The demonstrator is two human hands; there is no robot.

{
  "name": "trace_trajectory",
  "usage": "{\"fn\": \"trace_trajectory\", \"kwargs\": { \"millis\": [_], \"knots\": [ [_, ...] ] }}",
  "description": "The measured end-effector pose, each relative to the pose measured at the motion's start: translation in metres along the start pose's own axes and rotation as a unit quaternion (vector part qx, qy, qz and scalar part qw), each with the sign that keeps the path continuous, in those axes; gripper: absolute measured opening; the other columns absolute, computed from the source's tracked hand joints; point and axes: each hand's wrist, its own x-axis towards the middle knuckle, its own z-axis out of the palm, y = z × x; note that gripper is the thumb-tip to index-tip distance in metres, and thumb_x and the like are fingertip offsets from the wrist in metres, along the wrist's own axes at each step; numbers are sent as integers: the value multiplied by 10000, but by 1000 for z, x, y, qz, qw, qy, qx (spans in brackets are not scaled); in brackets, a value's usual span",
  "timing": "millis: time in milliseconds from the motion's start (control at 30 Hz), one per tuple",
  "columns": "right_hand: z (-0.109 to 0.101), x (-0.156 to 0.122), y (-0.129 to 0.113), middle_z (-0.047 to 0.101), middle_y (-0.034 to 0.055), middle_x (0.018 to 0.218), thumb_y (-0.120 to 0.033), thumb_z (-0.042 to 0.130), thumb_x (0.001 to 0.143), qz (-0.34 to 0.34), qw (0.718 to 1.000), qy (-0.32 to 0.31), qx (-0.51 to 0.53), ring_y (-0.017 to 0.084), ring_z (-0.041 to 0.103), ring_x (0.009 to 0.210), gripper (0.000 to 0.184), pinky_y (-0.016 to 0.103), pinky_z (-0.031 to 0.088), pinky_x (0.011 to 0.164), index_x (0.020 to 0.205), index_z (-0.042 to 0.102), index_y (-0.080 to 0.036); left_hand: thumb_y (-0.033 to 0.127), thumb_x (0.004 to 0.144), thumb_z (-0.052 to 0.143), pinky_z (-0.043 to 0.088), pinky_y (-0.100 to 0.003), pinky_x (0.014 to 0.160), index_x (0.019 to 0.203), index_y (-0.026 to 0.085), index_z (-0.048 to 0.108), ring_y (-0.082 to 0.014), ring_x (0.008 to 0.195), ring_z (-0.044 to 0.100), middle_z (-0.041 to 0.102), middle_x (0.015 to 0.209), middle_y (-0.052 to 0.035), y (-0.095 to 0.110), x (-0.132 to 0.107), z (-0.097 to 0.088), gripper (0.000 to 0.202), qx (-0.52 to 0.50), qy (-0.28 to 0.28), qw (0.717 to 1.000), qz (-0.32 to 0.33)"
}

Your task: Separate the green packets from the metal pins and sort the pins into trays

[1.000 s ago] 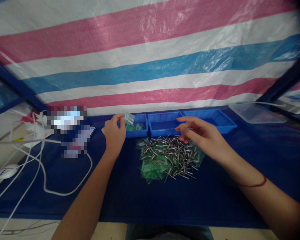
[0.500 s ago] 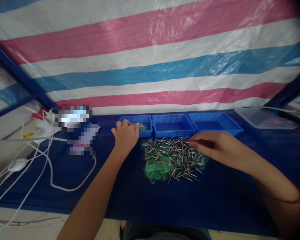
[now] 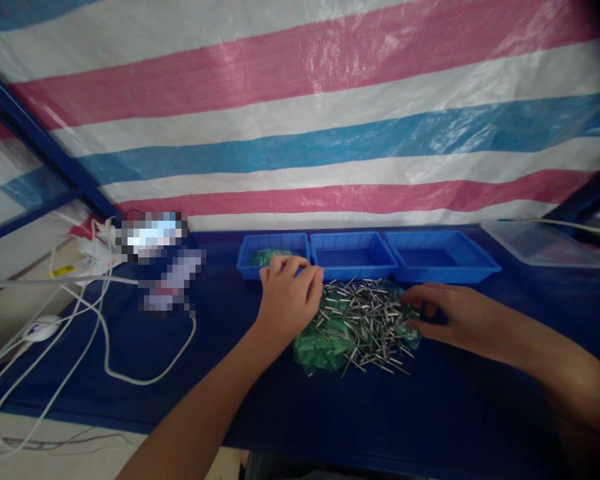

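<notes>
A heap of thin silver metal pins lies on the blue table, mixed with small see-through green plastic pieces that look like little bags. My left hand is over the heap's upper left edge, by the front of the left blue tray. Its fingers are bent and somewhat apart; their tips are hidden, and I see nothing held. More green pieces lie in the left blue tray. At the heap's right edge is my right hand, thumb and fingers apart beside green plastic, nothing visible between them.
A middle blue tray and a right blue tray stand in line behind the heap. White cables and blurred devices lie at left. A clear plastic lid rests at back right. Striped sheeting hangs behind.
My left hand has moved from over the left tray rightward and nearer, to the heap's edge. My right hand has shifted slightly right and its thumb and fingers have parted. The view has shifted slightly.
</notes>
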Motion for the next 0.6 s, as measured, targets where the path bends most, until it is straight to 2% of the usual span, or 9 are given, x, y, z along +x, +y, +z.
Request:
{"fn": "trace_trajectory", "kwargs": {
  "millis": [100, 300, 467, 600],
  "knots": [
    [-3, 2, 1, 675, 95, 928, -353, 513, 840, -10, 1000, 5, 2, 243, 639, 841, 292, 381, 474, 762, 1015, 660, -172, 327, 950, 447, 323, -385, 777, 976, 267, 691, -233, 1012, 457, 664, 1017, -12, 10, -4, 0, 252, -36, -18, 999, 30],
    [-9, 1, 2, 670, 110, 1037, -460, 532, 843, -14, 999, 22, 36, 237, 630, 891, 394, 358, 481, 779, 1087, 651, -174, 303, 947, 448, 349, -383, 810, 983, 240, 686, -228, 1008, 464, 663, 1028, -25, 18, -8, 4, 249, -93, -95, 987, 95],
    [-10, 3, 6, 692, 89, 881, -452, 436, 895, 36, 998, 49, 16, 226, 639, 771, 376, 347, 470, 722, 996, 669, -175, 301, 939, 457, 336, -418, 839, 968, 255, 680, -244, 1068, 460, 646, 1074, -19, 32, -19, 8, 229, -102, -134, 979, 116],
    [-3, 6, 15, 689, 87, 852, -478, 484, 860, 46, 994, 101, -2, 254, 639, 778, 365, 367, 473, 712, 948, 688, -189, 320, 922, 479, 329, -449, 883, 1081, 275, 639, -269, 1155, 420, 581, 1224, -28, 45, -29, 9, 230, -113, -149, 973, 135]
  ]
}}
